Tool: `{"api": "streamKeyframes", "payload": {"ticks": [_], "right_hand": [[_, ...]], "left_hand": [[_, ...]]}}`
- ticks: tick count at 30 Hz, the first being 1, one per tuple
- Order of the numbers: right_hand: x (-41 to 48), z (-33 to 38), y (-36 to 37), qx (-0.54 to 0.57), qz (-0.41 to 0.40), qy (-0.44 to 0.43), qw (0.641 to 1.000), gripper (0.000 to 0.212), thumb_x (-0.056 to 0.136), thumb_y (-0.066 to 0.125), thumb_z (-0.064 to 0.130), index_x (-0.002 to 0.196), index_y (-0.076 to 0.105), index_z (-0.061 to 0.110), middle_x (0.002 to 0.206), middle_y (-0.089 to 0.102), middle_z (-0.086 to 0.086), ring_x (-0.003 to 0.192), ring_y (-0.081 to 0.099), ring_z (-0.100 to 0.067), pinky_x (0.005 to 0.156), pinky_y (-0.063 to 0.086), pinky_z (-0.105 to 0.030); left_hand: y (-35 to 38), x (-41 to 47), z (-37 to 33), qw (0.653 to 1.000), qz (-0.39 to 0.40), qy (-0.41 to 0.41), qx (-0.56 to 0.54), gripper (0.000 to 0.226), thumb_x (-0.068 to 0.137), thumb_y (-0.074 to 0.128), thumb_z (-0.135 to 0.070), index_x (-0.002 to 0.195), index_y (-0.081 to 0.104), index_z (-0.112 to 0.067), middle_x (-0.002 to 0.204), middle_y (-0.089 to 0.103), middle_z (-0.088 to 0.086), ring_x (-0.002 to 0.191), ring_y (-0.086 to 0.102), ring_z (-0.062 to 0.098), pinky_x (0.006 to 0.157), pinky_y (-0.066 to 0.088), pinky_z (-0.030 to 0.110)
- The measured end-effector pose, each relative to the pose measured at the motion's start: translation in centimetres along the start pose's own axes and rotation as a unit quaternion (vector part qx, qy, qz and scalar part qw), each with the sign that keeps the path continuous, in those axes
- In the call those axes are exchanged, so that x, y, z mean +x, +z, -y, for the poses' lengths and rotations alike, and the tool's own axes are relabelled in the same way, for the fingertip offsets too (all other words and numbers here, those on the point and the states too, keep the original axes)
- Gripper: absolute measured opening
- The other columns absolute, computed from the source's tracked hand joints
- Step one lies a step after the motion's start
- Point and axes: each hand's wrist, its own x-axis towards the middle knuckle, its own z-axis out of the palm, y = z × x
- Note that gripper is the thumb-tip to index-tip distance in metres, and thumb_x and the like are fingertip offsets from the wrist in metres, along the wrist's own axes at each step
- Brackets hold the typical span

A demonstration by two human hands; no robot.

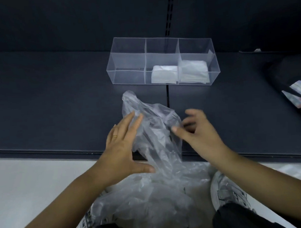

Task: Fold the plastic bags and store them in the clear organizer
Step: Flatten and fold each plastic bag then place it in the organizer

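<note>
A crumpled translucent plastic bag (152,131) lies over the front edge of the dark shelf and hangs down toward a pile of more clear bags (150,197) on the floor between my shoes. My left hand (123,146) lies flat against the bag's left side, fingers straight, thumb spread under it. My right hand (197,130) hovers at the bag's right side with loosely curled fingers, the thumb tip touching the plastic; it is blurred. The clear organizer (126,66) stands behind on the shelf with three compartments. Folded white bags fill the middle (164,74) and right (193,71) ones; the left holds nothing.
The dark shelf (50,105) runs the full width, its front lip just under my wrists. A black bag with printed packets (295,88) sits at the right edge. Pale floor (28,186) lies below, and my two grey shoes flank the pile.
</note>
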Motion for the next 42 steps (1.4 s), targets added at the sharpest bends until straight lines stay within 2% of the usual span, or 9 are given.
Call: {"api": "streamKeyframes", "payload": {"ticks": [4, 7, 11, 14, 20, 29, 32, 36, 42], "right_hand": [[-2.3, 1.7, 1.0, -0.144, -0.015, -0.259, 0.955, 0.071, 0.071, 0.059, 0.072, 0.131, 0.035, 0.041, 0.122, 0.036, 0.023, 0.115, 0.04, -0.001, 0.095, 0.033, -0.022], [-2.3, 1.9, 3.1, -0.242, 0.082, -0.191, 0.948, 0.09, 0.07, 0.065, 0.066, 0.144, 0.019, 0.04, 0.133, 0.035, 0.015, 0.12, 0.036, -0.003, 0.1, 0.025, -0.023], [0.9, 2.7, 1.8, 0.035, 0.062, -0.053, 0.996, 0.026, 0.084, 0.071, 0.012, 0.106, 0.062, 0.024, 0.08, 0.065, -0.001, 0.063, 0.056, -0.005, 0.065, 0.046, -0.016], [3.1, 2.8, -2.8, 0.171, 0.009, 0.023, 0.985, 0.009, 0.086, 0.066, 0.007, 0.09, 0.067, 0.015, 0.07, 0.065, 0.001, 0.056, 0.055, -0.005, 0.055, 0.046, -0.018], [3.0, 4.2, -10.7, 0.33, 0.001, 0.123, 0.936, 0.028, 0.072, 0.065, 0.025, 0.097, 0.067, 0.014, 0.035, 0.032, 0.01, 0.027, 0.023, -0.001, 0.035, 0.018, -0.012], [3.3, 4.1, -11.3, 0.351, -0.207, 0.068, 0.91, 0.027, 0.098, 0.046, 0.04, 0.093, 0.056, 0.016, 0.081, 0.063, 0.0, 0.068, 0.064, -0.009, 0.062, 0.055, -0.021], [0.8, 3.9, -7.5, 0.284, -0.084, 0.071, 0.953, 0.048, 0.093, 0.038, 0.056, 0.085, 0.061, 0.015, 0.07, 0.069, 0.006, 0.083, 0.063, -0.016, 0.071, 0.054, -0.026], [-1.9, 2.7, -3.3, 0.042, 0.131, -0.04, 0.99, 0.06, 0.068, 0.071, 0.065, 0.12, 0.053, 0.043, 0.122, 0.059, 0.025, 0.119, 0.049, 0.008, 0.097, 0.04, -0.024], [0.0, 2.2, -2.1, 0.144, 0.134, -0.002, 0.98, 0.018, 0.069, 0.069, 0.037, 0.078, 0.075, 0.022, 0.103, 0.068, 0.005, 0.098, 0.063, -0.008, 0.085, 0.044, -0.015]], "left_hand": [[0.1, -0.5, 1.9, 0.99, -0.131, -0.021, -0.052, 0.091, 0.059, 0.077, -0.053, 0.139, 0.035, -0.038, 0.146, 0.022, -0.025, 0.136, 0.025, -0.001, 0.115, 0.025, 0.031], [0.0, -0.3, 1.7, 0.978, -0.199, -0.006, -0.065, 0.044, 0.074, 0.07, -0.041, 0.113, 0.066, -0.019, 0.128, 0.05, -0.014, 0.116, 0.051, 0.003, 0.099, 0.035, 0.008], [-0.6, 0.1, 0.9, 0.971, -0.222, 0.002, -0.086, 0.015, 0.082, 0.066, -0.032, 0.085, 0.075, -0.019, 0.108, 0.066, -0.014, 0.102, 0.059, 0.004, 0.09, 0.041, 0.011], [-2.9, 0.7, 0.4, 0.93, -0.239, -0.071, -0.271, 0.01, 0.078, 0.067, -0.033, 0.079, 0.073, -0.026, 0.09, 0.073, -0.013, 0.087, 0.066, 0.001, 0.082, 0.048, 0.012], [-7.1, 2.0, -1.8, 0.886, -0.117, -0.048, -0.446, 0.016, 0.073, 0.068, -0.041, 0.067, 0.067, -0.025, 0.068, 0.068, -0.005, 0.065, 0.064, 0.005, 0.066, 0.05, 0.013], [-5.1, 7.2, -1.7, 0.873, -0.203, -0.178, -0.407, 0.018, 0.092, 0.063, -0.017, 0.074, 0.061, -0.012, 0.054, 0.064, -0.007, 0.048, 0.057, 0.002, 0.049, 0.046, 0.014], [-4.4, 8.3, -0.3, 0.858, -0.248, -0.211, -0.398, 0.019, 0.092, 0.063, -0.018, 0.073, 0.06, -0.014, 0.053, 0.064, -0.007, 0.047, 0.057, 0.003, 0.048, 0.047, 0.016], [-3.9, 9.1, 0.2, 0.845, -0.269, -0.219, -0.406, 0.016, 0.094, 0.06, -0.022, 0.082, 0.06, -0.012, 0.063, 0.067, -0.005, 0.055, 0.062, 0.002, 0.056, 0.051, 0.02], [-3.9, 4.4, -0.7, 0.835, -0.245, -0.239, -0.432, 0.065, 0.064, 0.056, -0.082, 0.101, 0.055, -0.029, 0.111, 0.061, -0.01, 0.103, 0.062, 0.005, 0.083, 0.052, 0.029]]}}
